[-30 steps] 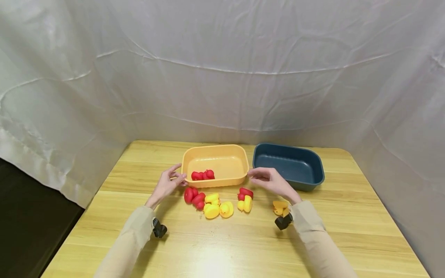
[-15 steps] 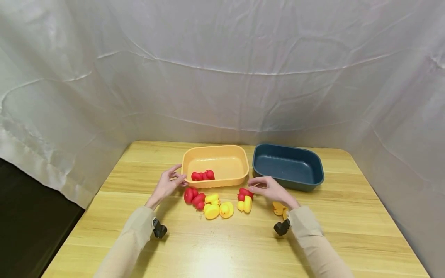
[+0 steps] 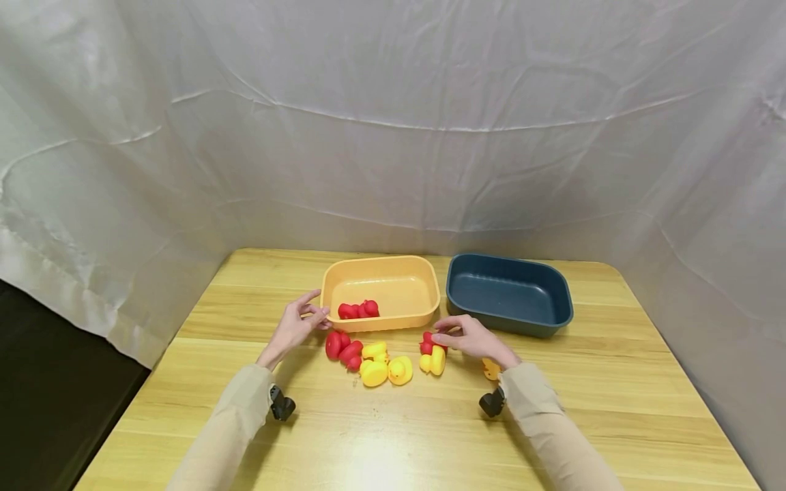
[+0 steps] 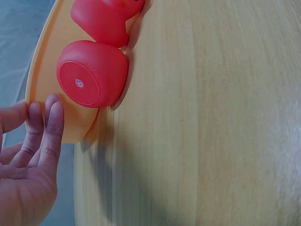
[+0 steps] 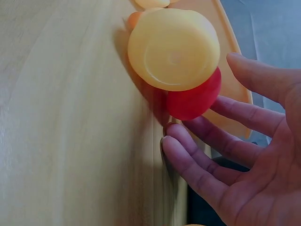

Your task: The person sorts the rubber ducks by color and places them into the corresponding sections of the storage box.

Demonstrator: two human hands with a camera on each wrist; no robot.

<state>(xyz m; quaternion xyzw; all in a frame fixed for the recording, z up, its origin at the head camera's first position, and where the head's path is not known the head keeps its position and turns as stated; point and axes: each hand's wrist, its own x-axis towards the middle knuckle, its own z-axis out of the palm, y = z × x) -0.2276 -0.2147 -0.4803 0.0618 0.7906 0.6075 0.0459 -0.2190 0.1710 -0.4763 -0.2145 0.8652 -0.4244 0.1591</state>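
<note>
My left hand (image 3: 297, 326) holds the near left corner of the pale orange bin (image 3: 381, 323), fingertips at its rim. Inside the bin lie red rubber ducks (image 3: 358, 310). In the head view, my right hand (image 3: 471, 337) is over a red rubber duck (image 3: 427, 342) that lies close behind a yellow rubber duck (image 3: 437, 361). The right wrist view has the spread right hand (image 5: 256, 146) beside the red duck (image 5: 195, 99), fingertips close to its edge and thumb apart from it. The yellow duck (image 5: 174, 52) hides part of the red one.
Red ducks (image 3: 342, 346) and yellow ducks (image 3: 374, 373) lie in front of the orange bin. A dark blue bin (image 3: 510, 326) stands to its right. Near the right sleeve is a partly hidden yellow duck (image 3: 490, 369). A pale curtain (image 3: 430, 170) hangs behind the table.
My right hand has moved from the orange bin's right corner toward me and slightly left, down to the red duck. The left hand stays at the bin's corner.
</note>
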